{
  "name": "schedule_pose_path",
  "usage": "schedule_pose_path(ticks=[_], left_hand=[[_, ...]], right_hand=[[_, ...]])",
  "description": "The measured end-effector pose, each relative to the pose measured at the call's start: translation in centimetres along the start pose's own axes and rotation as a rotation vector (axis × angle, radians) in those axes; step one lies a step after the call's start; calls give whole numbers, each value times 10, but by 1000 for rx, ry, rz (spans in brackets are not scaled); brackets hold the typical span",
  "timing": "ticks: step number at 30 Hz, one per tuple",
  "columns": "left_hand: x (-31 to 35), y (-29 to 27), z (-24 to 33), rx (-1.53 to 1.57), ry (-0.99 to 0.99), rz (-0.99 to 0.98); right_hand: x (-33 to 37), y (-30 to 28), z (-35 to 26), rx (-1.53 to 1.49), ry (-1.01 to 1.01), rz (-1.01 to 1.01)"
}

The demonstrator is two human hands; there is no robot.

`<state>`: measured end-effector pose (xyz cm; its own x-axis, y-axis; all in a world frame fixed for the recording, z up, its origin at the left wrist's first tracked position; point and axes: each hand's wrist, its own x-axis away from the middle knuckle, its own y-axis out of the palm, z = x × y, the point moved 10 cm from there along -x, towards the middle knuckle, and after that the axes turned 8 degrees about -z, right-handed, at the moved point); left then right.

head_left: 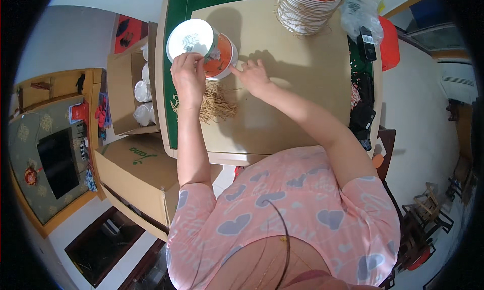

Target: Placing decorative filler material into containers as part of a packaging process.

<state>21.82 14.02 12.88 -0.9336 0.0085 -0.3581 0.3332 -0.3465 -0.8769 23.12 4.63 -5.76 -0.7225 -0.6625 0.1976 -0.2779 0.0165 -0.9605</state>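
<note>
A paper tub (220, 63), orange and green with a white rim, lies tilted on the table, its round white base (187, 34) facing up and left. At the tub's near side, my left hand (188, 78) has its fingers pinched together; what is between them is too small to make out. My right hand (253, 78) is open with fingers spread, one fingertip touching the tub's rim. Below the tub, between my hands, lies a loose bundle of thin tan cords (218, 103). Farther off stands a stack of similar tubs (307, 12) with tan cords around them.
Brown board (297, 118) covers most of the green table. At the right edge are a black handheld device (367, 43), clear plastic bags (360, 12), a red container (388, 43) and black items (362, 118). Cardboard boxes (136, 159) stand left, one holding white wrapped rolls (142, 91).
</note>
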Motion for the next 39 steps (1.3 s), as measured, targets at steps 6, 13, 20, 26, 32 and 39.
schedule_pose_path(ticks=[6,13,20,26,32,39], left_hand=[[-7,-15,5,5,3,-3],[-21,-77,13,151,-41,49],[9,-133,28,875,-202,-46],[103,14,8,1543,-645,-254],[202,167,40,1923,-992,-579],[255,192,-11,1187,-971,-512]], right_hand=[[-4,-2,-2,-20,-10,-131],[1,0,1,-35,6,-163],[47,-58,36,-1017,-91,143],[160,-92,77,-1417,-80,176],[225,-69,107,-1101,206,285],[235,-30,148,-784,508,192]])
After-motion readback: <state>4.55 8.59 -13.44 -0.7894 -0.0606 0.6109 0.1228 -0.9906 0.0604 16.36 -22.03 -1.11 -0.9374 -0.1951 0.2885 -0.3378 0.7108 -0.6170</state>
